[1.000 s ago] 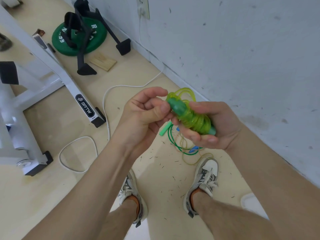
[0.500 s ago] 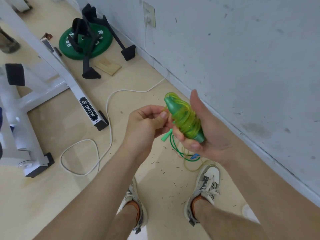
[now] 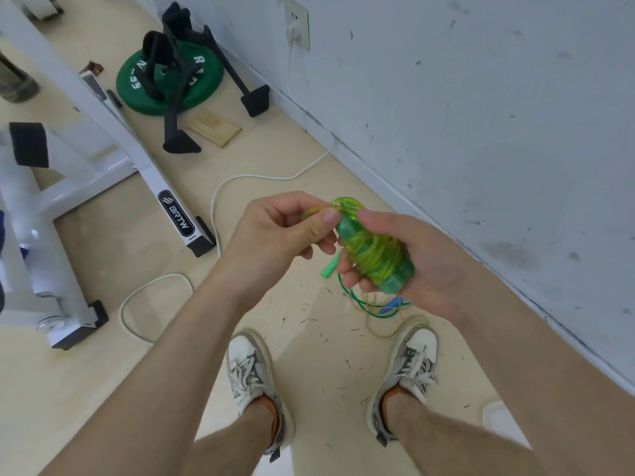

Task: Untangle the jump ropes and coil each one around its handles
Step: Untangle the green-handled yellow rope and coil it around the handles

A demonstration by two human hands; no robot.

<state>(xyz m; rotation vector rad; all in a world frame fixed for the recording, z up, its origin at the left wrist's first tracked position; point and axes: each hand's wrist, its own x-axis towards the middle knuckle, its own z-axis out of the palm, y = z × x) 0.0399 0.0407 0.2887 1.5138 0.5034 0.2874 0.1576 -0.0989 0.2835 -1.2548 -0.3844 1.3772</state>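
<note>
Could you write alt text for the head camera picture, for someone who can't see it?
A person's right hand holds a yellow-green jump rope coiled around its green handles, while the left hand pinches a loop at the top end. Below, more tangled ropes lie on the floor near white shoes and a wall.

Yellow-green rope (image 3: 372,255), green handles (image 3: 395,281), green plate (image 3: 170,77), white cable (image 3: 220,190).
</note>
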